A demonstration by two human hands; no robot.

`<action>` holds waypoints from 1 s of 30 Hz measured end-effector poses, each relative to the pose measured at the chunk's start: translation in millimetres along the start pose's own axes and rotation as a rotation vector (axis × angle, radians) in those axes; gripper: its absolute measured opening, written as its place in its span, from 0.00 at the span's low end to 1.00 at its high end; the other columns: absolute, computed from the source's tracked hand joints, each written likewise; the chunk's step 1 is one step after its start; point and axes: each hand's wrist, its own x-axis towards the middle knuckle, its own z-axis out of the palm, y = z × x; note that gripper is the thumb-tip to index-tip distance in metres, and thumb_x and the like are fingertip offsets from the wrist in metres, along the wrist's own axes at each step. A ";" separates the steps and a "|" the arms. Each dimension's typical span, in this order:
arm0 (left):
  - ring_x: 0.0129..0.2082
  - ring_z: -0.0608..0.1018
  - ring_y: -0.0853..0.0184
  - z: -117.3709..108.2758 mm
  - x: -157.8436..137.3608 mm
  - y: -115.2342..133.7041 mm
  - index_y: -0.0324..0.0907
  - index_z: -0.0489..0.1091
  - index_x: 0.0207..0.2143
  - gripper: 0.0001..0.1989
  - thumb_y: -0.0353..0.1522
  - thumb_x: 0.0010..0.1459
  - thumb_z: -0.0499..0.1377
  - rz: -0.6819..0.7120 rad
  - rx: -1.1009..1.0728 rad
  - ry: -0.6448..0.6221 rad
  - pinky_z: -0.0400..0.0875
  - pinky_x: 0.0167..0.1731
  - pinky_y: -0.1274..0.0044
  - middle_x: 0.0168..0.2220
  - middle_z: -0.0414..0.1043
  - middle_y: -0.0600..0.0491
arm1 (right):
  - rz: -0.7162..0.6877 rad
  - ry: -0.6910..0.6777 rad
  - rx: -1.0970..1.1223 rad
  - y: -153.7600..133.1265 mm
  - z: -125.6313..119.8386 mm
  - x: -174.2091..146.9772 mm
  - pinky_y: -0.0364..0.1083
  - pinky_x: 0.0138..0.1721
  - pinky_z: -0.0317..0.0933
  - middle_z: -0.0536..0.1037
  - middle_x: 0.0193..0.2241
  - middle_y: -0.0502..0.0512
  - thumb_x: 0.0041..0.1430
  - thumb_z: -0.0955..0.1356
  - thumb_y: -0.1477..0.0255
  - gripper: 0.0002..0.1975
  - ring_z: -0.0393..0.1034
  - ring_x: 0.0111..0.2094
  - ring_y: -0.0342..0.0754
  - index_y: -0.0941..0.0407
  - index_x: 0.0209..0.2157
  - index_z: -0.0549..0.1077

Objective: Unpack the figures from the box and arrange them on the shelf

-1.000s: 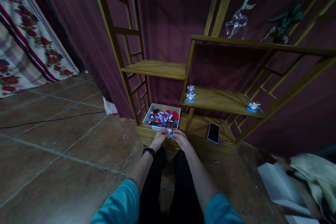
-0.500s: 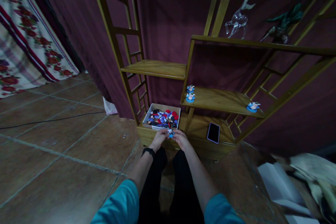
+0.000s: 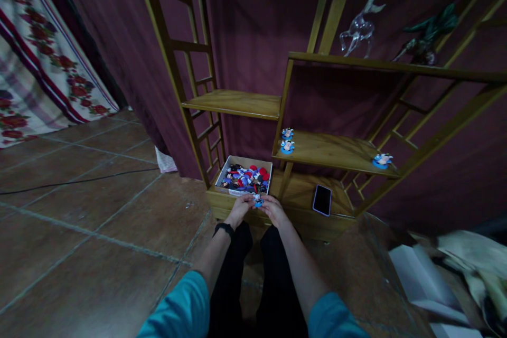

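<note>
Both my left hand [image 3: 240,209] and my right hand [image 3: 274,210] are closed on one small figurine [image 3: 258,200] with a blue base, gripping it from its two sides. They hold it just in front of a white box [image 3: 271,169] filled with small red, blue, black and white figures [image 3: 245,178]. Similar blue-based figurines stand on the middle shelf: two at its left end, a rear one [image 3: 287,133] and a front one [image 3: 287,147], and another [image 3: 382,160] at the right end. My fingers partly cover the held figurine, so its details are too small to tell.
A phone [image 3: 322,200] lies on the low wooden shelf [image 3: 295,195] to the right. Above, a clear deer-like ornament [image 3: 358,31] and a dark green sculpture [image 3: 428,37] stand on the upper shelf [image 3: 380,67]. A white carton [image 3: 425,277] sits on the floor at right.
Almost nothing differs. Both hands stay in the same place around the figurine, which appears very slightly turned.
</note>
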 end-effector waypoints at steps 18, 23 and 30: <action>0.23 0.71 0.72 -0.4 1.1 -0.6 0.37 0.71 0.27 0.12 0.30 0.35 0.66 -0.036 -0.013 0.017 0.67 0.27 0.79 0.23 0.70 0.54 | 0.001 0.007 -0.032 -2.5 1.0 -2.7 0.47 0.38 0.64 0.77 0.31 0.52 0.34 0.72 0.74 0.14 0.72 0.35 0.48 0.56 0.29 0.72; 0.23 0.71 0.72 0.4 0.0 0.8 0.37 0.72 0.28 0.14 0.29 0.34 0.67 -0.022 -0.005 -0.003 0.66 0.27 0.79 0.23 0.71 0.53 | 0.002 0.007 -0.028 -4.1 2.1 -4.1 0.47 0.39 0.64 0.77 0.30 0.51 0.34 0.72 0.74 0.14 0.72 0.34 0.48 0.56 0.29 0.72; 0.23 0.71 0.72 1.6 -0.4 1.9 0.37 0.72 0.28 0.16 0.32 0.32 0.69 -0.041 0.002 0.011 0.65 0.26 0.79 0.24 0.72 0.53 | 0.018 0.018 -0.039 -5.0 2.1 -5.1 0.46 0.38 0.64 0.77 0.30 0.51 0.33 0.72 0.75 0.14 0.72 0.34 0.47 0.56 0.29 0.72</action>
